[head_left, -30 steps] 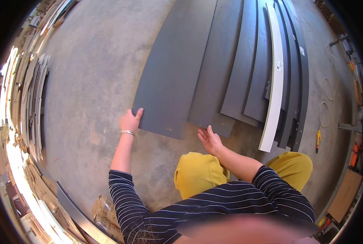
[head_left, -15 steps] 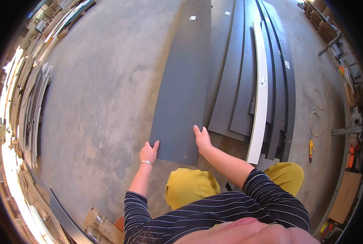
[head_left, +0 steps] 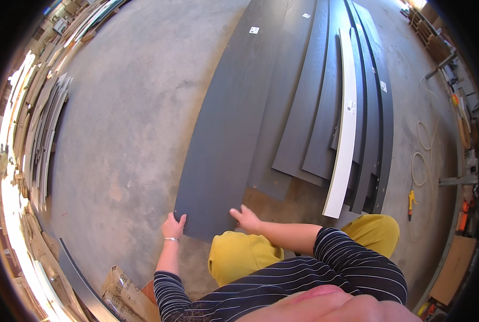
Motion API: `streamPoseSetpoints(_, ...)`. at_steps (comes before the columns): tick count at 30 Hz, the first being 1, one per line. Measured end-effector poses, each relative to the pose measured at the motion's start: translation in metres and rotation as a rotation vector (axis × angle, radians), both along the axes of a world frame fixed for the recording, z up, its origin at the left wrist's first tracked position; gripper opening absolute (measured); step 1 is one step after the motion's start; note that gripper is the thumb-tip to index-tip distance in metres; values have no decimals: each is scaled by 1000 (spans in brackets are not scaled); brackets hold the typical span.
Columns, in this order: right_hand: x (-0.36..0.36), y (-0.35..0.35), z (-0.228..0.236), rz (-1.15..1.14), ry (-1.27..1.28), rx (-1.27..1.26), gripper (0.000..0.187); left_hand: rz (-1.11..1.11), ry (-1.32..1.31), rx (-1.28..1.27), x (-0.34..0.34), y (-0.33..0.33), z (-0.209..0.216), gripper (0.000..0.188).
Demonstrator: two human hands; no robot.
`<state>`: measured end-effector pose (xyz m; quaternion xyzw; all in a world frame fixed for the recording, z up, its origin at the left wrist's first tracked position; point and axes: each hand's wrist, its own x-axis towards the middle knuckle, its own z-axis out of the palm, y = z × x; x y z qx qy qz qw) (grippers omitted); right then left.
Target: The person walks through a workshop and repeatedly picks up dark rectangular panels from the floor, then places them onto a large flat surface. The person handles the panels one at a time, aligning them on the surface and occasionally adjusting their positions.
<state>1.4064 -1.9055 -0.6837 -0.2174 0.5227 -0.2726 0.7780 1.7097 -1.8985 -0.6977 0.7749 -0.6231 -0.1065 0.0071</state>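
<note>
A long dark grey panel (head_left: 218, 145) with a white label stretches away from me. My left hand (head_left: 173, 225) grips its near left edge, thumb on top and fingers hidden beneath. At the right edge, my right hand (head_left: 246, 219) holds the same panel, thumb over the edge. My knee partly covers its near end. Directly to the right, a second dark panel (head_left: 271, 177) lies partly under or beside it; which one I cannot tell.
Several more dark panels (head_left: 304, 129) lie overlapping to the right, with a narrow white board (head_left: 342, 150) on top. A yellow air gun (head_left: 411, 201) and its coiled hose (head_left: 417, 166) rest on the concrete floor (head_left: 132, 118). Stacked boards (head_left: 46, 139) line the left side.
Both hands have drawn the near end of the panel toward me and to the left. More of the neighbouring dark panel now shows.
</note>
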Motion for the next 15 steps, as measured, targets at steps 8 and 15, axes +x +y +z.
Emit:
streamPoseSetpoints(8, 16, 18, -5, 333, -108, -84, 50, -61, -37, 6, 39, 19, 10, 62)
streamPoseSetpoints(15, -17, 3, -5, 120, 287, -7, 42, -66, 23, 70, -25, -40, 13, 61)
